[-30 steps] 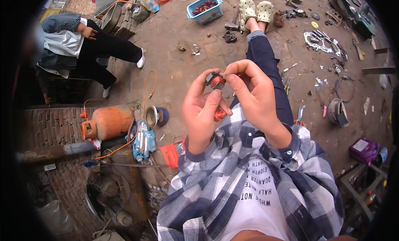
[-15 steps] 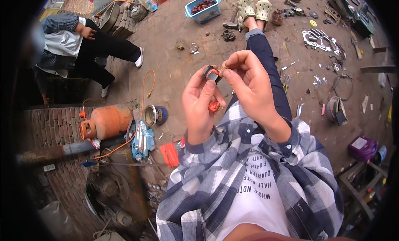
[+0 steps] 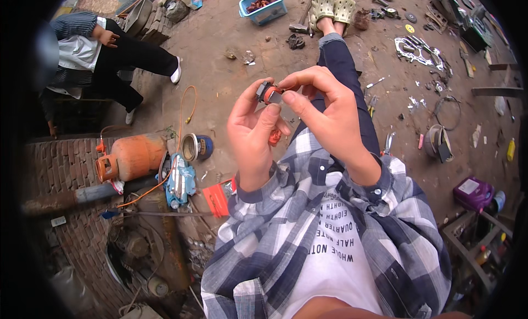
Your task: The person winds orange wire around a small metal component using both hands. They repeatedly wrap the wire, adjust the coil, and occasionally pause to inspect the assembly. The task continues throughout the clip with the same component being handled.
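My left hand [image 3: 253,137] grips a small black part [image 3: 264,91] with an orange-red band and a grey face between thumb and fingers. Below it, a crumpled-looking orange-red piece [image 3: 275,137] shows against the lower fingers of the same hand; its kind is unclear. My right hand [image 3: 333,115] has thumb and forefinger pinched at the right side of the black part. Whatever lies between those fingertips is too small to make out. Both hands are raised over my outstretched leg, in front of my checked shirt.
To the left lie an orange gas cylinder [image 3: 137,158] with an orange hose and an open tin [image 3: 190,147]. A person [image 3: 124,55] is at the far left. A blue basket [image 3: 265,9] and hammer [image 3: 301,27] lie ahead; a metal gasket [image 3: 412,50] and purple jug [image 3: 474,193] are right.
Both hands have shifted slightly left with the black part, which has turned a little. My right fingertips stay at its side. The whole view has shifted slightly.
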